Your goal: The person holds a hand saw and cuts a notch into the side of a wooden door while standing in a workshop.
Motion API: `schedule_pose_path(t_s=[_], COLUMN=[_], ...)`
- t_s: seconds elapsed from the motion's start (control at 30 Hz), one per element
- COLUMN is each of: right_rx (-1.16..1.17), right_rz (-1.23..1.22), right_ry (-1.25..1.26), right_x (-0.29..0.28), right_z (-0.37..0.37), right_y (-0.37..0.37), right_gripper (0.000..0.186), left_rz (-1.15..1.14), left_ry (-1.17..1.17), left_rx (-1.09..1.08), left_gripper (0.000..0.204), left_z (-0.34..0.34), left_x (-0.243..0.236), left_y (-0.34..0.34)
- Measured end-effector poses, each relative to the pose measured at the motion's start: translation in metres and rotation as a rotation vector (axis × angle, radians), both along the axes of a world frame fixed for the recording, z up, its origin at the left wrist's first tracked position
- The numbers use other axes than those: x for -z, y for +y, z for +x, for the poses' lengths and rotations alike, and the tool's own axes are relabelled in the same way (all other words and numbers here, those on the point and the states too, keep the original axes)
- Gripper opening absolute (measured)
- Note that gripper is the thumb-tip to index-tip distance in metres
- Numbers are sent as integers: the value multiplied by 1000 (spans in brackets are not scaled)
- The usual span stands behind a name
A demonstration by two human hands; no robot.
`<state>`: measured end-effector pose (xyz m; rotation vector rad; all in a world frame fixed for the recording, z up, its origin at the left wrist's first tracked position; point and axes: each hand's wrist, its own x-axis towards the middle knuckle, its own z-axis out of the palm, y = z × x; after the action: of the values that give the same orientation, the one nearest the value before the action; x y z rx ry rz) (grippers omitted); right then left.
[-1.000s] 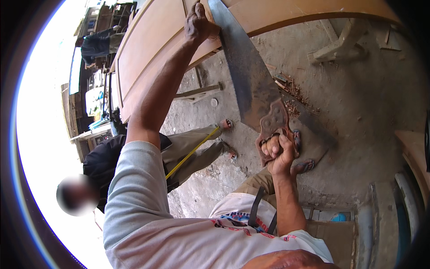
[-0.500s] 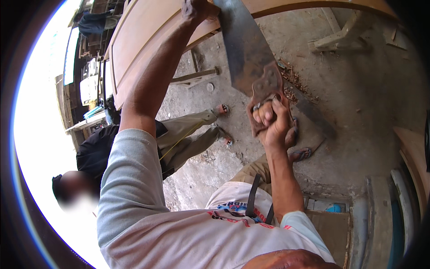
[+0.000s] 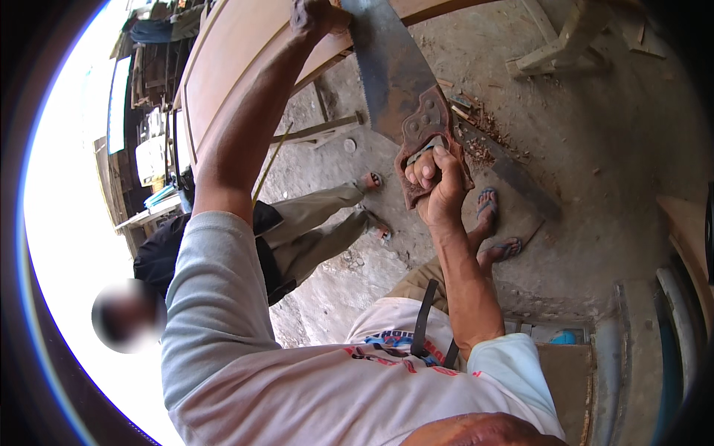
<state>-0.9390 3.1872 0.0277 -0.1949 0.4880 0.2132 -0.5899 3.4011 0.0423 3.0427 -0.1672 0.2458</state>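
Both hands work: saw (image 3: pixel 398 82) tip hidden behind board (image 3: pixel 230 67).

An open-air carpentry workshop: a rusty handsaw (image 3: pixel 401 97) in the right hand (image 3: pixel 435 182), a large wooden panel (image 3: pixel 238 59) under the left hand (image 3: pixel 316 15), wood shavings (image 3: pixel 487 130) on the concrete floor (image 3: pixel 595 186) just beyond the right hand.

A: How many saws and boards are there?
B: One hand saw (image 3: pixel 398 82) and one big wooden board (image 3: pixel 230 67).
A: And sandals?
B: Two blue sandals (image 3: pixel 487 204), perhaps two more on the second person (image 3: pixel 223 253).
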Motion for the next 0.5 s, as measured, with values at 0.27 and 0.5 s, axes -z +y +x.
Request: schedule_pose_path(t_s=[0.27,0.5], right_rx=[-49,-47], right_rz=[36,77], right_ry=[58,-6], right_x=[-6,-3], right_z=[-97,-11], right_y=[-26,4], right_gripper=[27,36], left_rz=[-71,-62], left_ry=[20,-75], left_rx=[-80,-11], left_gripper=[120,114], left_z=[-13,3], left_x=[-17,1], left_y=[18,36])
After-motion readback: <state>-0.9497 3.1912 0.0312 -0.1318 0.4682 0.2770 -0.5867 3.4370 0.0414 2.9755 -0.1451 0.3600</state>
